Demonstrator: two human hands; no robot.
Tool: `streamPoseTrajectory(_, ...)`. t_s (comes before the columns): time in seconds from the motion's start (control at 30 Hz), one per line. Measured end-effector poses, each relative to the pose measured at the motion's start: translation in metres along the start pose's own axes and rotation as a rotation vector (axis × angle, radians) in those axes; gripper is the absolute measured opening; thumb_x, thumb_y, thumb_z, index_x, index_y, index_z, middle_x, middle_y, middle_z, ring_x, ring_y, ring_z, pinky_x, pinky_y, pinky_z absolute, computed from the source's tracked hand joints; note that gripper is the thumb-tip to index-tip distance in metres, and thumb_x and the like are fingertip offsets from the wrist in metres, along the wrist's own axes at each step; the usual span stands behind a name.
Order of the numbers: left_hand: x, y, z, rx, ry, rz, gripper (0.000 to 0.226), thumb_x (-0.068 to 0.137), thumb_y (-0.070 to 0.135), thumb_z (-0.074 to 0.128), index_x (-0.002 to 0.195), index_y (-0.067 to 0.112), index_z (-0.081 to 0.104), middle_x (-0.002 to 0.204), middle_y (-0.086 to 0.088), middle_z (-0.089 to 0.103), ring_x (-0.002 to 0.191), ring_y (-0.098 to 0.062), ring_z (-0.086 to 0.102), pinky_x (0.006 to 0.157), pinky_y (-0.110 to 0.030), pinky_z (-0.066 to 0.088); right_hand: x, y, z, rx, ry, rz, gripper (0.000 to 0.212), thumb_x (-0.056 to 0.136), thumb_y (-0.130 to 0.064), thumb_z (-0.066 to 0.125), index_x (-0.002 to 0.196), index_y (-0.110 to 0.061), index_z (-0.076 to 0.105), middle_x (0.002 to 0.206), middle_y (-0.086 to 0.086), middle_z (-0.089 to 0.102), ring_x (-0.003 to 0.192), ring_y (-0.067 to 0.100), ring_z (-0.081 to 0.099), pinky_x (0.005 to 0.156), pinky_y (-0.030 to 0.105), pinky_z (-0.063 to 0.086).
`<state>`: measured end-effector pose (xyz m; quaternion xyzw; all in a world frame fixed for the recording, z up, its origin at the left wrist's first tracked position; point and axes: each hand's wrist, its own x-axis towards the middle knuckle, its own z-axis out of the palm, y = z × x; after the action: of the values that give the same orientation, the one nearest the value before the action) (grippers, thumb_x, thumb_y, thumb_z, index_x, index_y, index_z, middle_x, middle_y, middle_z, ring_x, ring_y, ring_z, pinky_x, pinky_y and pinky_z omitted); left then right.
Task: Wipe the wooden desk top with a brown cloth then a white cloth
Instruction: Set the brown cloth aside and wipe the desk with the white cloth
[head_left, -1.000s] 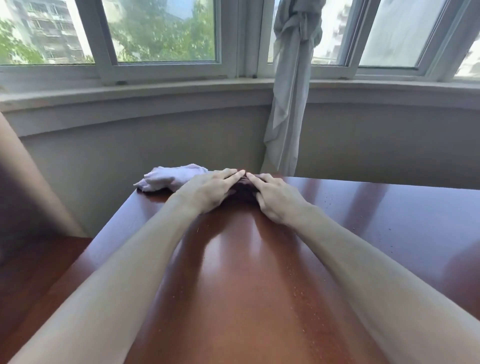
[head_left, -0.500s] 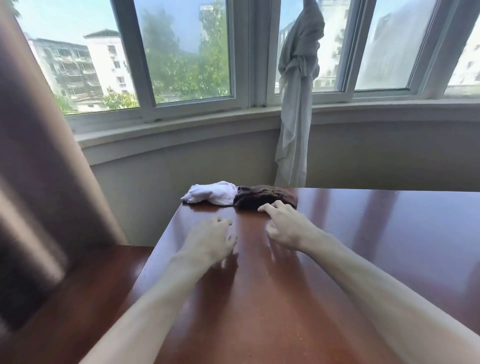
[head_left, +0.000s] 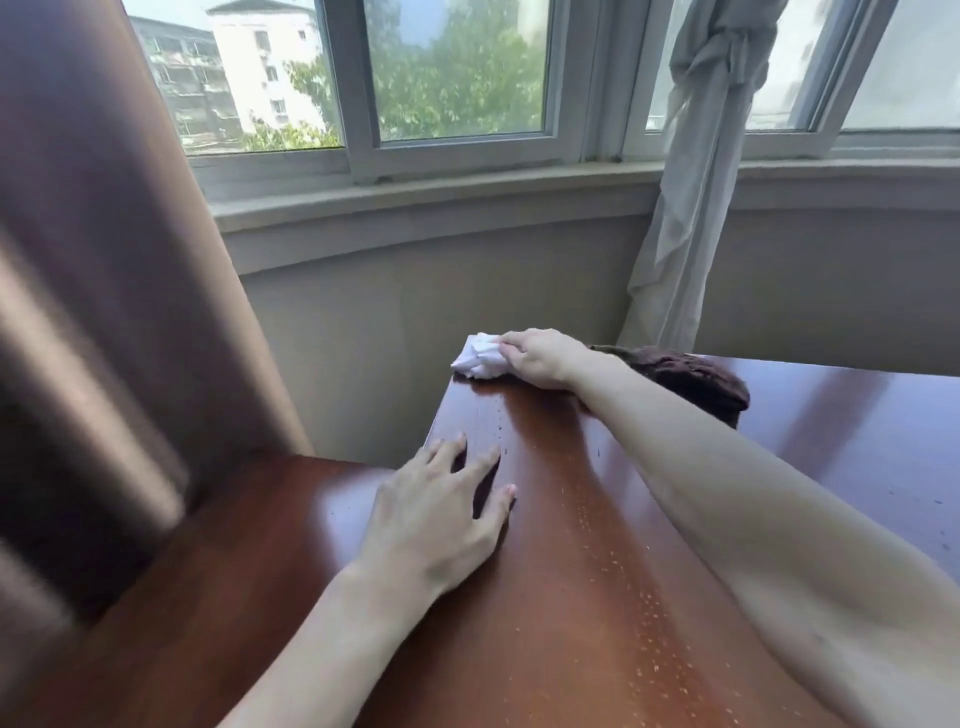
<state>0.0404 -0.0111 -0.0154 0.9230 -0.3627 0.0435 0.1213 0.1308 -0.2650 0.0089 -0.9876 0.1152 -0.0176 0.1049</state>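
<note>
Right hand (head_left: 540, 358) far out at the back left corner of the counter (head_left: 597, 597), arm stretched long across the shiny wood. Fingers curled over the white cloth (head_left: 480, 357), grip closed on it, thumb side hidden, cloth bunched up and poking out past the fingertips. Cloth right at the corner edge, touching the wood.

Left hand (head_left: 441, 514) nearer, close to the left edge of the counter. Palm down, fingers spread and straight, tips touching the wood. Grip wide open, holding nothing. Left arm coming up from the bottom of the view.

Brown cloth (head_left: 685, 376) lying in a lump at the back edge of the counter, just behind the right forearm, partly hidden by it. Not in either hand. Well apart from the left hand, near the white cloth but on the other side of the right wrist.

Small pale specks scattered over the wood between the two arms.

Behind the counter, a low wall and a window (head_left: 452, 73) with trees and buildings outside. Grey curtain (head_left: 701, 182) tied in a knot, hanging down near the brown cloth. Big brown curtain (head_left: 93, 260) on the left, blurry.
</note>
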Motion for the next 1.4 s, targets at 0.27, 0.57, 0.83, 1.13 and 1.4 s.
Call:
streamPoseTrajectory(0.27,0.003,-0.006,0.006,-0.017,-0.031,-0.003,0.058,0.098,0.068,0.031,0.152,0.049,0.029,0.162,0.013,0.025,0.148,-0.01,0.024,0.106,-0.033,0.039,0.011,-0.014,-0.001,-0.252,0.011,-0.055,0.058,0.102,-0.061,0.026,0.12,-0.026,0.068,0.124,0.007,0.065,0.116,0.03,0.059,0.087,0.039,0.043)
streamPoseTrajectory(0.57,0.007,-0.009,0.008,0.02,-0.04,0.025,0.06,0.099,0.067,0.029,0.154,0.045,0.028,0.164,0.007,0.025,0.148,-0.015,0.026,0.11,-0.035,0.036,0.015,-0.02,0.028,0.102,0.129,-0.045,0.042,0.104,-0.056,0.028,0.139,-0.046,0.048,0.14,-0.001,0.053,0.129,0.026,0.052,0.102,0.043,0.039)
streamPoseTrajectory(0.83,0.005,-0.01,0.005,0.021,-0.033,0.039,0.06,0.099,0.067,0.029,0.154,0.045,0.027,0.162,0.007,0.027,0.147,-0.015,0.028,0.108,-0.035,0.038,0.005,-0.027,0.03,0.149,0.133,-0.24,0.038,0.106,-0.048,0.036,0.134,-0.041,0.061,0.138,-0.017,0.06,0.125,0.009,0.054,0.101,0.031,0.04)
streamPoseTrajectory(1.13,0.008,-0.013,0.006,0.03,-0.024,0.038,0.061,0.097,0.07,0.029,0.153,0.047,0.029,0.153,0.011,0.035,0.139,-0.012,0.035,0.098,-0.034,0.042,0.001,-0.03,0.034,0.114,0.114,-0.309,0.036,0.106,-0.045,0.039,0.136,-0.044,0.06,0.143,-0.021,0.055,0.126,0.005,0.048,0.089,0.022,0.031)
streamPoseTrajectory(1.4,0.009,-0.011,0.005,0.035,-0.02,0.049,0.061,0.097,0.07,0.028,0.153,0.046,0.029,0.157,0.009,0.032,0.142,-0.014,0.033,0.101,-0.035,0.041,-0.012,-0.048,0.041,0.144,0.152,-0.347,0.027,0.104,-0.044,0.046,0.119,-0.049,0.067,0.132,-0.028,0.059,0.112,-0.004,0.055,0.081,0.015,0.036)
